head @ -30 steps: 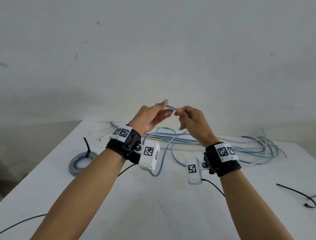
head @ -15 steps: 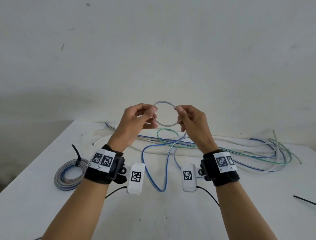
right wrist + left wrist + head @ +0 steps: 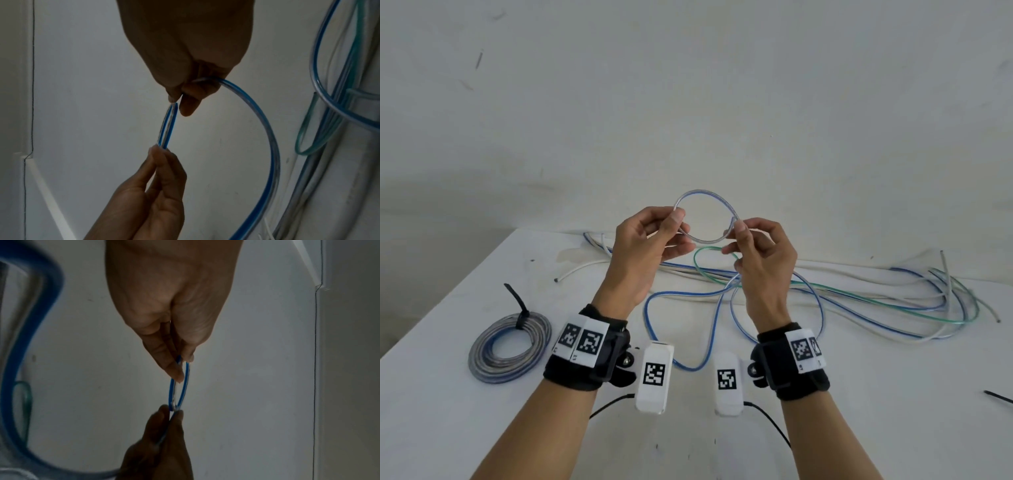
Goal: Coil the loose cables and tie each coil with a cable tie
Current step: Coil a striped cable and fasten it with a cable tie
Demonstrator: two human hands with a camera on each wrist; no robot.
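While both hands pinch it, fingers clamped, blue cable loops — one small ring.

The looped cable reads clear with a blue stripe through it, and that blue looks far stronger from the wrist views. On the white table the loose cables mix blue-striped clear, plain white and one green strand (translucent teal from the right wrist). The finished coil shows grey-clear turns with blue streaks, cinched by a black cable tie. Black wristbands carry white tags printed with black square-block codes; the white camera pods wear the same pattern. Wall off-white, faintly smudged.
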